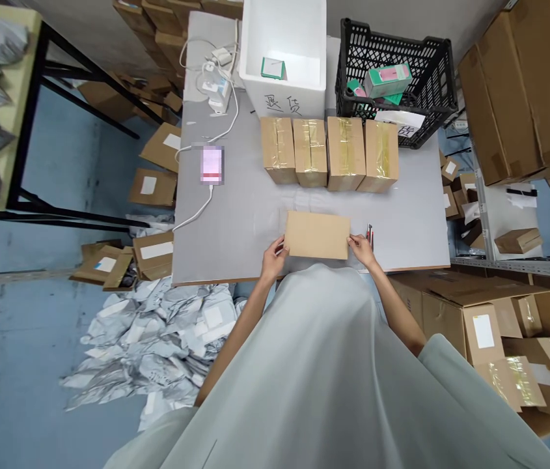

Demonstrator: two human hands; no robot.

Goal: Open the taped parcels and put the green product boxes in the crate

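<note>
A plain brown cardboard box [317, 235] lies at the near edge of the grey table, close to my body. My left hand [273, 258] grips its left end, and my right hand [362, 250] pinches its right end with thumb and fingers. Just beyond my right hand lies a utility knife [369, 236] with red and black parts. Behind the held box stand several taped cardboard boxes [345, 155] in a row, sealed with shiny yellowish tape.
At the table's back are a white foam bin [283, 98] and a black plastic crate [396, 45] holding green-and-pink boxes. A phone [212, 165] with white cables lies left. Grey mailing bags [157, 345] cover the floor; an open carton [450, 286] stands right.
</note>
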